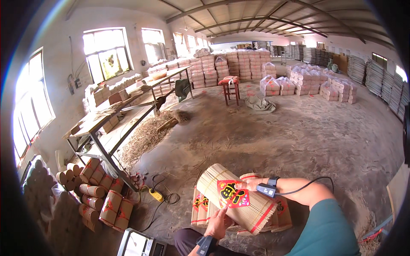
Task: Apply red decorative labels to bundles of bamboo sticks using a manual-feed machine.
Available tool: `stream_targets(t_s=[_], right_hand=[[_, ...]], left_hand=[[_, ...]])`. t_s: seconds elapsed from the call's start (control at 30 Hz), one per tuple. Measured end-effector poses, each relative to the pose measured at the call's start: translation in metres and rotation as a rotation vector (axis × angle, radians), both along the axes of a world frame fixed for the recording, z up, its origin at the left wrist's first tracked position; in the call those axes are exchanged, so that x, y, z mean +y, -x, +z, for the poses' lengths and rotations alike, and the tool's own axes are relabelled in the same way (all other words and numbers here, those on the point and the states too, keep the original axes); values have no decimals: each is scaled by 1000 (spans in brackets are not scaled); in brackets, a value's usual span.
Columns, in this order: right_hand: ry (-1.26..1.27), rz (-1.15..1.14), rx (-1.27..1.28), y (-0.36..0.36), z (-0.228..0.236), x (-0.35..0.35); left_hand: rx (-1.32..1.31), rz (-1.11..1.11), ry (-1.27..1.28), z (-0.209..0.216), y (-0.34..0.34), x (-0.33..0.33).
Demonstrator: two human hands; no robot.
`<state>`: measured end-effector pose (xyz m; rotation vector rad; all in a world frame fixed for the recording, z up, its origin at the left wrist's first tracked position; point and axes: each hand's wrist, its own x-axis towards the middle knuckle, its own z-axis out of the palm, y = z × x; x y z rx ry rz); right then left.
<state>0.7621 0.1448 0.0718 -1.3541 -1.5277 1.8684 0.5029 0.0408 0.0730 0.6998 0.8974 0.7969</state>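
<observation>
A thick bundle of thin tan sticks (212,176) with a red band near its lower end lies tilted before me, on top of other bundles. On its upper side is a red diamond-shaped paper label (234,199) with dark and yellow lettering. My right hand (253,184) comes in from the right, fingers closed at the label's upper right edge. From below, my left hand (217,225) has its fingertips at the label's lower left edge. Beneath are more banded bundles (282,215), some with red labels. Each wrist wears a dark strapped device; a cable runs from the right one.
A scale (139,244) stands at the lower left, near stacked bundles (112,207) and a yellow power strip (156,195). A long workbench (124,104) runs along the left, with loose straw (147,135) beneath. Farther off are a red stool (229,87) and bagged stacks (311,77).
</observation>
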Motion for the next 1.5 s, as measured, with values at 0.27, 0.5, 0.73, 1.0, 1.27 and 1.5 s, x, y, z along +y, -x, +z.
stream_targets(t_s=[0.27, 0.5, 0.73, 1.0, 1.27, 1.5], right_hand=[[39, 122, -75, -14, -27, 30], [-26, 120, -375, -1, -29, 40], [-119, 101, -434, -3, -35, 37], [-472, -33, -548, -10, 0, -1], [-360, -194, 17, 35, 100, -147], [-7, 57, 266, 163, 133, -214]], left_hand=[[-192, -107, 189, -55, -24, 15], [-164, -186, 287, -96, -16, 36], [-140, -203, 303, -99, -15, 38], [-302, -110, 105, -6, 40, 11], [-300, 367, -588, 106, 241, -59], [-32, 943, -620, 82, 408, -137]])
